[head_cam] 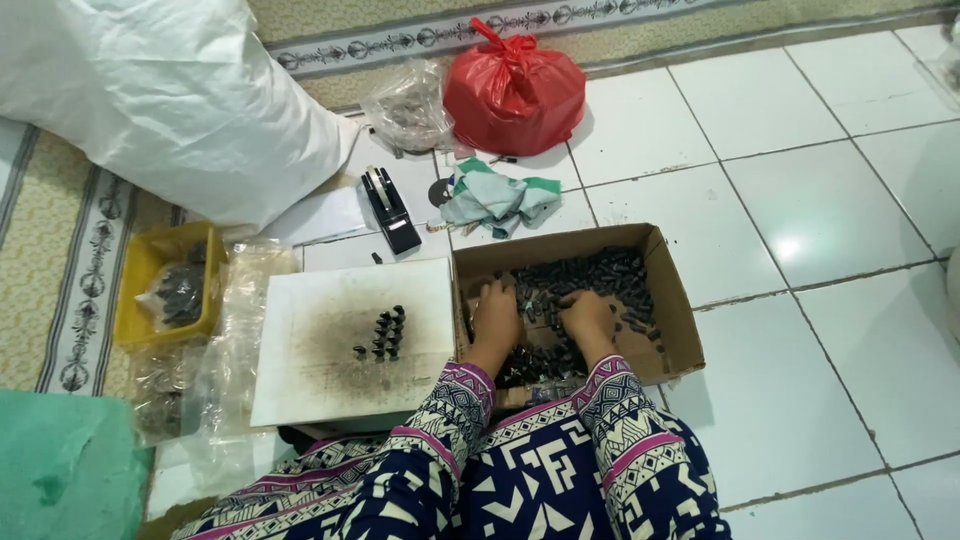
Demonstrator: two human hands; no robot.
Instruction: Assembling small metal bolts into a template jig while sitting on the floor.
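Observation:
A shallow cardboard box (672,300) on the tiled floor holds a heap of small black cylindrical parts (590,273). Both my hands are down in that heap. My left hand (496,318) rests on the parts at the box's left side, fingers curled. My right hand (587,315) lies in the middle of the heap, fingers bent into the parts. What the fingers hold is hidden. Left of the box lies a white board (330,385), smudged dark, with a small cluster of black parts standing upright (384,335) on it.
A yellow tray (140,300) with a bag of dark parts sits at the left. Behind are a black tape dispenser (390,210), a crumpled cloth (495,198), a clear bag (408,108), a red bag (515,88) and a big white sack (170,100). Clear plastic bags (215,400) lie beside the board.

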